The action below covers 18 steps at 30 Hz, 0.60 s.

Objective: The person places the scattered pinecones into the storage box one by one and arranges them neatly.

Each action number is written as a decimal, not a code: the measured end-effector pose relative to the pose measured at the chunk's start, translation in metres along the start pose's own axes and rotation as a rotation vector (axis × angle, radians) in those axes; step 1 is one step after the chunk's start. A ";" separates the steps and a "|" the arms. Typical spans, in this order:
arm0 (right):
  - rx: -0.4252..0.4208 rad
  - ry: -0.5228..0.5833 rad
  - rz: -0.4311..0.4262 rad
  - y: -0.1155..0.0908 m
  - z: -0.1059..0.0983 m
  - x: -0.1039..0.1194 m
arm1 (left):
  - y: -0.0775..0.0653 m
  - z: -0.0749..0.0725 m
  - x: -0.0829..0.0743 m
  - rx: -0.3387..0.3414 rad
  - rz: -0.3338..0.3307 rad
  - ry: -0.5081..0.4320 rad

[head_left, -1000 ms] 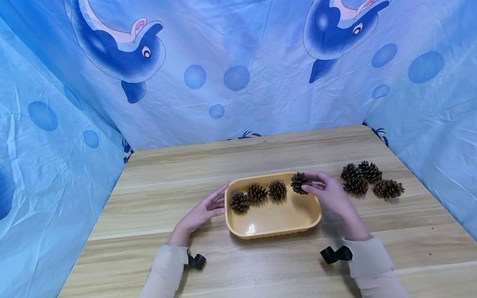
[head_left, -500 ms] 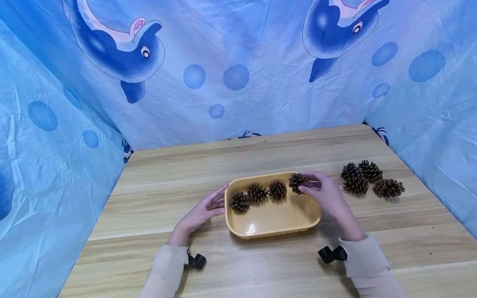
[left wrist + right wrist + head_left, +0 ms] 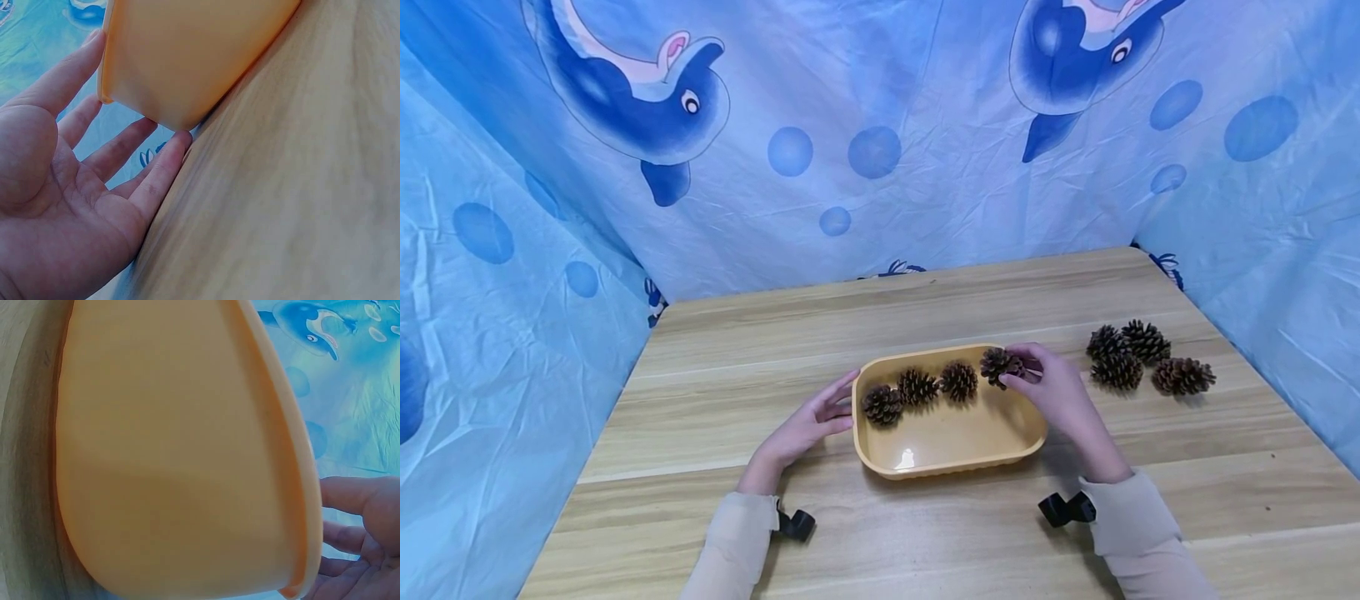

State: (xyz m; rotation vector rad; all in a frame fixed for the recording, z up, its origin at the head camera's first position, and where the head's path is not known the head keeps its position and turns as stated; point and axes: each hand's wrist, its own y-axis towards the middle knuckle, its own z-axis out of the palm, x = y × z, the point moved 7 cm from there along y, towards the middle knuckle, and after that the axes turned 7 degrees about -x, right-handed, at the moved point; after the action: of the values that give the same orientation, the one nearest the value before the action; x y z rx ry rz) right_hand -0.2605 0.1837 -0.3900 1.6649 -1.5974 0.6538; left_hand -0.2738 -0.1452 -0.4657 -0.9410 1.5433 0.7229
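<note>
A yellow plastic basin point(image 3: 951, 437) stands on the table, three brown pine cones point(image 3: 917, 388) lying in a row along its far side. My right hand point(image 3: 1060, 392) reaches over the right end and pinches another pine cone point(image 3: 1001, 367) between thumb and fingers, inside the far right corner. At the opposite end, the extended fingers of my left hand point(image 3: 808, 427) touch the basin's outer wall. The left wrist view shows that hand's fingertips against the rim and lower edge. In the right wrist view the basin wall hides the held cone and part of the right hand.
Several more pine cones point(image 3: 1117, 372) lie in a group on the wooden table point(image 3: 722, 367), to the right of the basin. A blue dolphin-print cloth point(image 3: 820, 92) hangs behind and at both sides. A black camera mount sits on each wrist.
My right hand has shifted slightly left with its pine cone, deeper over the basin's corner, and then stayed nearly still. The left hand and the basin have not visibly moved.
</note>
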 end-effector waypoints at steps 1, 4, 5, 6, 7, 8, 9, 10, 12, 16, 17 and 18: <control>-0.002 -0.005 -0.003 0.000 0.000 0.000 | 0.000 0.000 0.000 0.000 0.001 0.000; -0.005 -0.021 -0.009 0.001 0.001 0.000 | 0.000 0.000 0.001 -0.001 -0.002 -0.004; -0.008 -0.033 -0.012 0.001 0.001 0.001 | 0.000 -0.001 0.001 -0.002 -0.003 -0.004; -0.010 -0.041 -0.015 0.001 0.001 0.001 | 0.000 -0.001 0.001 -0.003 -0.003 -0.006; -0.013 -0.048 -0.019 0.001 0.000 0.001 | 0.000 -0.001 0.001 -0.004 -0.004 -0.007; -0.015 -0.056 -0.024 0.001 0.000 0.001 | 0.000 -0.001 0.001 -0.005 -0.005 -0.007; -0.018 -0.068 -0.028 0.001 0.000 0.001 | 0.000 -0.001 0.001 -0.006 -0.005 -0.006; -0.021 -0.079 -0.033 0.001 0.000 0.002 | 0.000 -0.001 0.001 -0.006 -0.005 -0.006; -0.022 -0.094 -0.039 0.001 0.000 0.002 | 0.000 -0.001 0.001 -0.005 -0.005 -0.008; -0.021 -0.132 -0.052 0.002 0.001 0.002 | 0.001 -0.001 0.001 -0.003 -0.002 -0.011; -0.019 -0.138 -0.056 0.003 0.002 0.003 | 0.001 -0.001 0.001 -0.003 -0.001 -0.011; -0.019 -0.146 -0.062 0.003 0.003 0.003 | 0.001 -0.001 0.001 -0.003 -0.001 -0.010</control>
State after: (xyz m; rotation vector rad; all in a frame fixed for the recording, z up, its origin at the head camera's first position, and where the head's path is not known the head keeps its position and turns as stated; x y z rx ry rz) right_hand -0.2638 0.1800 -0.3887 1.7754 -1.6400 0.4943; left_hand -0.2753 -0.1459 -0.4668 -0.9392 1.5328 0.7283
